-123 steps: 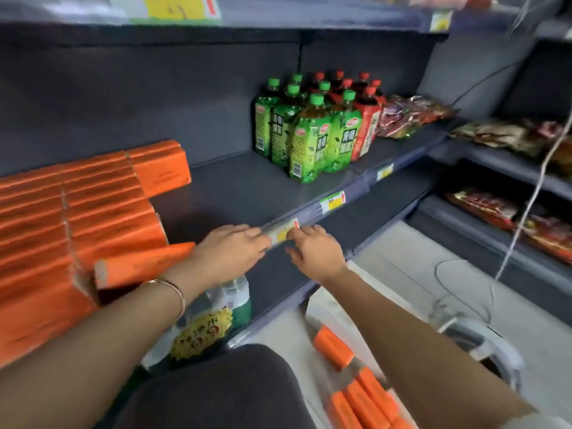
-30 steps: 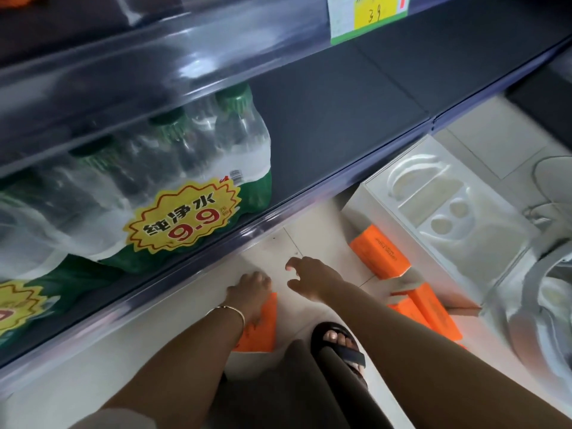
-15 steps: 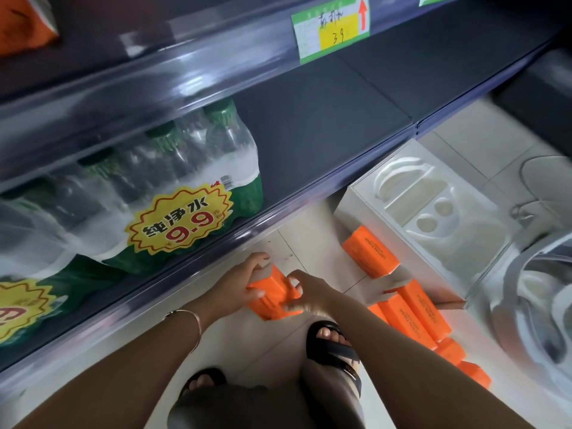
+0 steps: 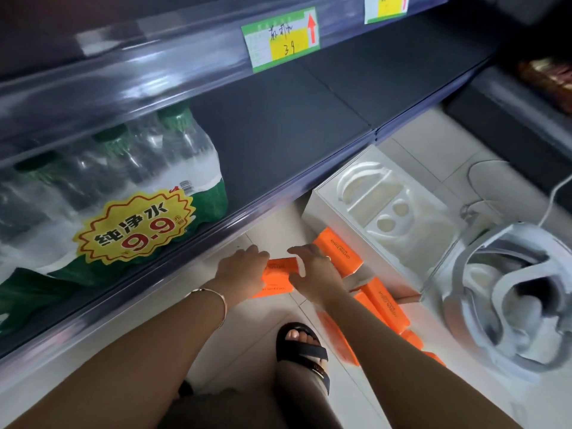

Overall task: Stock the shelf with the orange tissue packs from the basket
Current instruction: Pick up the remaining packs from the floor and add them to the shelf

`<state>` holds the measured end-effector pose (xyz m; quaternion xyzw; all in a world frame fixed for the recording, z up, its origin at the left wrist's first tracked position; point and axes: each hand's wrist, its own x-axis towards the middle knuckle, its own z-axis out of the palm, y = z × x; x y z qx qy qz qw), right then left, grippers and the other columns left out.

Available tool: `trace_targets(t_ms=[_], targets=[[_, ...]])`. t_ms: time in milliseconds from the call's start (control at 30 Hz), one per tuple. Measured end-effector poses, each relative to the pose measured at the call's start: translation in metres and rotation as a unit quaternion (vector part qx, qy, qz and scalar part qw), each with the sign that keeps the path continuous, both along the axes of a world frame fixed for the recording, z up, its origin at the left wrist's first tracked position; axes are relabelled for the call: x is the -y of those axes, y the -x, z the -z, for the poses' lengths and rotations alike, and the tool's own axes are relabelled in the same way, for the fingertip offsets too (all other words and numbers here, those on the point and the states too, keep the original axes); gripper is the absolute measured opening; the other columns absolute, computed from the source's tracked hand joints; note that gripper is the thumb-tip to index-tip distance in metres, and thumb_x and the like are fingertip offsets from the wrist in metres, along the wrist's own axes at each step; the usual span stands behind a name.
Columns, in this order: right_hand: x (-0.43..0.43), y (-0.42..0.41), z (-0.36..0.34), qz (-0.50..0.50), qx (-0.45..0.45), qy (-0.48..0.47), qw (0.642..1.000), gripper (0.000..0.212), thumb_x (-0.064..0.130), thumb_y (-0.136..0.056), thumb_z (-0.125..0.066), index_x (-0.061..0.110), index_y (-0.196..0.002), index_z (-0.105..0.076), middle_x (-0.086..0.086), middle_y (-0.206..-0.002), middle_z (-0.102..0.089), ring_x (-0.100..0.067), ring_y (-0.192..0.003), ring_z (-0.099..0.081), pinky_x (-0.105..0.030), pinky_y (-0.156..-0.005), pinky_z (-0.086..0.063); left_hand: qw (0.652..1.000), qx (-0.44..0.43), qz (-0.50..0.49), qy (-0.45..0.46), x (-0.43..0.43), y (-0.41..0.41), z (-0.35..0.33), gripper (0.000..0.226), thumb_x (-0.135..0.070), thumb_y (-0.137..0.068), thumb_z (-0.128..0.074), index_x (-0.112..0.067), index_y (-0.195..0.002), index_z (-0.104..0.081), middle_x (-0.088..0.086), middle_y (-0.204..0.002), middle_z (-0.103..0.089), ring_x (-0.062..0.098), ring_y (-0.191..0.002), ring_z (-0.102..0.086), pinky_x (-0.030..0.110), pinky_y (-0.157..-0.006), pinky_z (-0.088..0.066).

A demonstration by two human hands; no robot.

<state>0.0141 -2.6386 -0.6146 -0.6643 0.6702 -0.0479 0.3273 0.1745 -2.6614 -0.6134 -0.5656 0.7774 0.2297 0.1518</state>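
Status: early in a pick cycle, nothing placed that I can see. No orange packs sit on the stretch of shelf [image 4: 278, 125] in view beyond the grips. It's bare dark board, with a shrink-wrapped water bottle pack [image 4: 139, 181] up and left of the left grip.

Left grip [image 4: 241, 270] and right grip [image 4: 315, 274] are both closed round the orange tissue pack [image 4: 280, 274], low over the floor [image 4: 269, 314]. The left one is draped over the left end, thumb hidden. The right one wraps the right end, fingers on the far side and thumb on the near side. Printing shows twice on the orange face, so it may be two packs pressed together; can't tell.

Orientation: the long axis looks to run grip to grip, roughly parallel to the shelf front, broad face up. Both ends are covered, so that's a judgement.

Left to do: lift and place this one, then the loose packs [image 4: 383, 301] lying just right of the right grip, beside a white box [image 4: 328, 196]. Several are lying diagonally. I can't make out a basket.
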Motion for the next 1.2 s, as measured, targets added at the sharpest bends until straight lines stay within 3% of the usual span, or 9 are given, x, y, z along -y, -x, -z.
trace_targets(t_ms=[100, 200, 333, 433, 533, 700, 833, 967, 1200], targets=[[0.003, 0.021, 0.004, 0.106, -0.106, 0.047, 0.988, 0.054, 0.018, -0.085, -0.054, 0.018, -0.138, -0.043, -0.007, -0.141, -0.04, -0.03, -0.128, -0.037, -0.039, -0.102, -0.038, 0.999, -0.006, -0.016, 0.038, 0.003, 0.007, -0.002, 0.033, -0.02, -0.09, -0.054, -0.016, -0.121, -0.044, 0.005, -0.116, -0.051, 0.025, -0.109, -0.051, 0.038, -0.078, -0.047], [0.012, 0.034, 0.021, 0.164, -0.169, 0.028, 0.972, 0.056, 0.015, -0.088, -0.051, 0.013, -0.141, -0.034, -0.011, -0.144, -0.034, -0.032, -0.13, -0.035, -0.042, -0.103, -0.036, 0.998, -0.004, -0.005, 0.057, 0.005, 0.009, -0.004, 0.032, -0.021, -0.091, -0.055, -0.016, -0.12, -0.042, 0.004, -0.114, -0.054, 0.024, -0.108, -0.053, 0.039, -0.079, -0.049], [0.021, 0.037, 0.049, 0.15, -0.218, -0.026, 0.964, 0.066, 0.015, -0.091, -0.045, 0.016, -0.15, -0.016, -0.014, -0.146, -0.031, -0.034, -0.132, -0.034, -0.043, -0.108, -0.032, 0.997, 0.002, 0.015, 0.07, 0.008, 0.004, -0.006, 0.031, -0.023, -0.091, -0.055, -0.016, -0.119, -0.043, 0.003, -0.113, -0.056, 0.023, -0.105, -0.055, 0.037, -0.079, -0.046], [0.03, 0.033, 0.06, 0.126, -0.262, -0.009, 0.957, 0.061, 0.013, -0.09, -0.048, 0.016, -0.146, -0.023, -0.015, -0.136, -0.04, -0.036, -0.125, -0.041, -0.042, -0.101, -0.038, 0.996, 0.002, 0.029, 0.083, 0.011, 0.0, -0.005, 0.032, -0.025, -0.09, -0.056, -0.017, -0.119, -0.044, 0.002, -0.112, -0.058, 0.022, -0.102, -0.058, 0.037, -0.082, -0.047], [0.036, 0.026, 0.066, 0.108, -0.245, -0.049, 0.962, 0.054, 0.012, -0.09, -0.049, 0.016, -0.139, -0.028, -0.012, -0.129, -0.048, -0.034, -0.121, -0.046, -0.042, -0.095, -0.042, 0.997, 0.006, 0.026, 0.077, 0.014, -0.001, -0.003, 0.032, -0.026, -0.09, -0.056, -0.017, -0.118, -0.044, 0.003, -0.111, -0.059, 0.022, -0.101, -0.06, 0.038, -0.083, -0.049], [0.042, 0.019, 0.065, 0.169, -0.146, -0.111, 0.968, 0.029, 0.024, -0.091, -0.05, 0.019, -0.118, -0.04, -0.009, -0.121, -0.056, -0.032, -0.115, -0.055, -0.042, -0.087, -0.043, 0.997, 0.01, 0.019, 0.069, 0.017, -0.007, -0.01, 0.033, -0.028, -0.09, -0.057, -0.017, -0.118, -0.044, 0.003, -0.111, -0.06, 0.023, -0.102, -0.06, 0.036, -0.082, -0.049], [0.042, 0.012, 0.035, 0.138, -0.114, -0.12, 0.977, 0.031, 0.04, -0.09, -0.049, 0.019, -0.112, -0.044, -0.009, -0.114, -0.06, -0.032, -0.108, -0.058, -0.035, -0.074, -0.039, 0.998, 0.001, -0.002, 0.061, 0.013, -0.015, -0.037, 0.035, -0.03, -0.091, -0.055, -0.017, -0.121, -0.041, 0.004, -0.114, -0.06, 0.024, -0.104, -0.061, 0.041, -0.083, -0.05], [0.039, 0.002, -0.018, 0.108, -0.11, -0.097, 0.983, 0.034, 0.04, -0.089, -0.05, 0.021, -0.117, -0.045, -0.008, -0.115, -0.06, -0.031, -0.109, -0.058, -0.037, -0.076, -0.044, 0.996, -0.024, -0.01, 0.081, 0.0, -0.025, -0.092, 0.043, -0.03, -0.092, -0.055, -0.019, -0.129, -0.036, 0.005, -0.122, -0.058, 0.027, -0.108, -0.061, 0.042, -0.085, -0.051], [0.016, -0.014, -0.14, 0.085, -0.04, -0.002, 0.996, 0.042, 0.035, -0.087, -0.052, 0.02, -0.126, -0.042, -0.012, -0.121, -0.059, -0.034, -0.114, -0.056, -0.043, -0.095, -0.046, 0.981, -0.073, -0.046, 0.171, -0.041, -0.043, -0.217, 0.039, -0.028, -0.087, -0.058, -0.017, -0.121, -0.042, 0.004, -0.118, -0.047, 0.027, -0.108, -0.054, 0.039, -0.082, -0.047]])
